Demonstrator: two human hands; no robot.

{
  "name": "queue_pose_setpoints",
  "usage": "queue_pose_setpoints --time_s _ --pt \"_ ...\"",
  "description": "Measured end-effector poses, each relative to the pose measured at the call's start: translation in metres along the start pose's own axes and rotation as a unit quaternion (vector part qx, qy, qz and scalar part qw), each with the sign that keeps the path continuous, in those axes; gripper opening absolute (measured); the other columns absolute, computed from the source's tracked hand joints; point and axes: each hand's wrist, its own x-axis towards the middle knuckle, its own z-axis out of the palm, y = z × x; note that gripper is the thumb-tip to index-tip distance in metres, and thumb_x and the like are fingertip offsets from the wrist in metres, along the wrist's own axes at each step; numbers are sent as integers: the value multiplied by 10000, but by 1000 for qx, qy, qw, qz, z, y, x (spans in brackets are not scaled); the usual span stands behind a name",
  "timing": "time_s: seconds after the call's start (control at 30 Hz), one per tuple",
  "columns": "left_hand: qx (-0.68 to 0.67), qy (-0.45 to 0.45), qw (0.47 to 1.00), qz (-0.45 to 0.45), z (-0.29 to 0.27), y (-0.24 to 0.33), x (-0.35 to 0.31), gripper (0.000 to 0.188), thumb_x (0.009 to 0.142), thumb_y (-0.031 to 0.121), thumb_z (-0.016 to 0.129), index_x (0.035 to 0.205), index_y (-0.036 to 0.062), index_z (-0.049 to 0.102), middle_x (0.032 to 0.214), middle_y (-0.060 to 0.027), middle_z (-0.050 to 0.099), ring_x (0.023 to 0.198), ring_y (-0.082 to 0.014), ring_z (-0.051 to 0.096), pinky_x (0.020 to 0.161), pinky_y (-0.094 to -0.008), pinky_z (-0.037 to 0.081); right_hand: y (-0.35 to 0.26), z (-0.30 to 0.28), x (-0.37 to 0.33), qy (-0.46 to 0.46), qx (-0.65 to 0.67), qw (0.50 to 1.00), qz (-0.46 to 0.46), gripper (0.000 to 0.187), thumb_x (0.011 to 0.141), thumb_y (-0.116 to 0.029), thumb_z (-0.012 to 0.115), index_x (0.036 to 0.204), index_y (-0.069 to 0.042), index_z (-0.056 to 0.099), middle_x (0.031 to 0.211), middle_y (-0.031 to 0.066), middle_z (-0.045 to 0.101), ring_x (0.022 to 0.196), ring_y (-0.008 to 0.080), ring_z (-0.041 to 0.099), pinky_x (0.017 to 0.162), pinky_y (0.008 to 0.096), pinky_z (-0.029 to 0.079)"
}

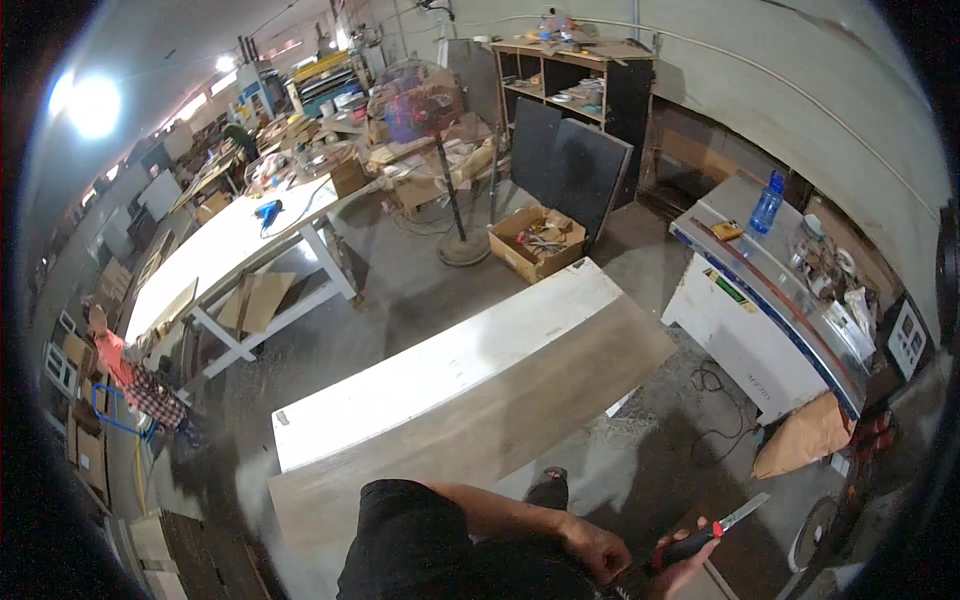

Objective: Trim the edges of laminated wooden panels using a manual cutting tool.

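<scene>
My right hand [690,568] is wrapped round a chisel-like hand tool [742,511] with a black-and-red handle and a flat metal blade that points up and to the right. Close beside it, my left hand [597,551] has its fingers curled in; whatever it may hold is hidden. Both hands are low in the head view, in front of my body. Beyond them lies a long panel piece, with a white board [450,375] along its far side and a grey-brown board [500,415] along the near side.
A white workbench [235,245] with a blue power tool [268,211] stands left, near a person in an orange top [115,360]. A pedestal fan [450,180], a cardboard box of tools [540,240] and dark panels [570,165] are farther back. A cabinet [745,335] with a blue bottle [768,205] is right.
</scene>
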Motion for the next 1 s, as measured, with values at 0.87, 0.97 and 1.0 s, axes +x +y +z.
queue_pose_setpoints --time_s 0.87,0.97,1.0 --pt "368 681 512 -372 -229 -95 -167 637 961 447 608 1524 191 455 1631 -162 326 1528 -373 240 1225 -610 169 30 46 48 -10 -176 982 -60 547 1043 -520 529 1411 -116 559 1206 110 657 977 227 621 808 409 529" --pt "420 640 497 -408 -239 -99 -155 689 987 500 548 1586 207 379 1685 -148 241 1561 -369 181 1242 -620 116 48 11 66 0 -228 970 -84 576 1045 -513 523 1425 -81 557 1296 134 631 1117 282 605 961 459 485" --pt "456 650 476 -378 -239 -110 -154 696 996 518 521 1600 213 356 1694 -144 224 1568 -365 164 1248 -616 101 58 3 72 -26 -256 957 -134 590 1049 -510 515 1437 -67 553 1358 145 608 1204 309 584 1035 481 447"
